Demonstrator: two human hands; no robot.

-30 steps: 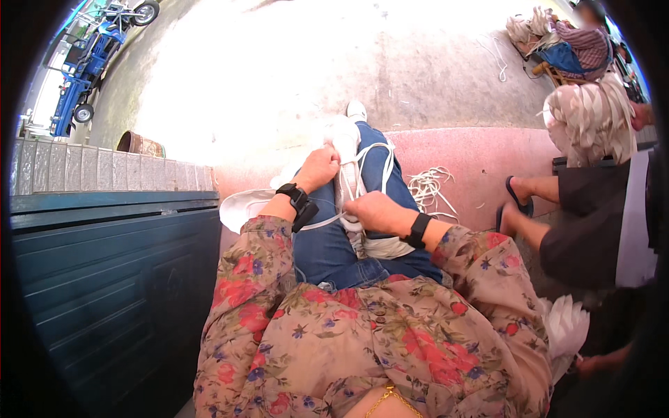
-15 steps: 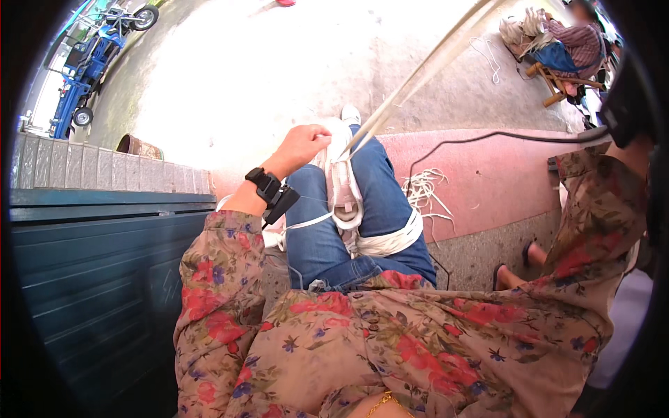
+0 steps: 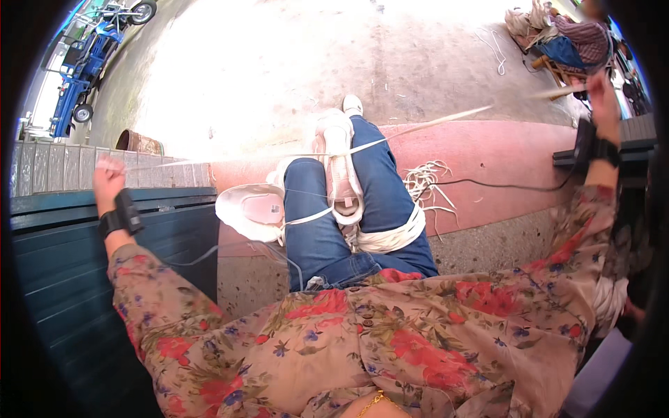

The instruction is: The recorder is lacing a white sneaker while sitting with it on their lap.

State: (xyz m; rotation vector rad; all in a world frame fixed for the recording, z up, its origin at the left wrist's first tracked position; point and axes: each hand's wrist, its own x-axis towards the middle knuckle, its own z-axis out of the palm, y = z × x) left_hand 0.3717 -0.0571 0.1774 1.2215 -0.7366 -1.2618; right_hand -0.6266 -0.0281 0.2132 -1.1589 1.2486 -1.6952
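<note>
Both arms are spread wide, with a pale shoelace (image 3: 418,127) drawn out between them across my lap. At the far left my left hand (image 3: 110,175) is closed in a pinch on one end. Far out at the upper right, my right hand (image 3: 603,99) is closed on the other end, slightly blurred. Below the lace, a white and pink shoe (image 3: 343,181) is held upright between my thighs. The lace crosses it near its upper part. A second shoe (image 3: 252,210) rests beside my left thigh, its pink inside showing.
White laces (image 3: 394,237) are looped round my right thigh, and more loose laces (image 3: 431,182) lie on the pink floor. A black cable (image 3: 502,184) runs to the right. Dark blue panels (image 3: 111,258) stand at left. A person (image 3: 582,42) sits at the upper right; a blue three-wheeler (image 3: 80,70) stands upper left.
My left hand has swung from above the shoe out to the far left. My right hand has come into view at upper right. The lace, steep before, now stretches sideways. The second shoe is uncovered.
</note>
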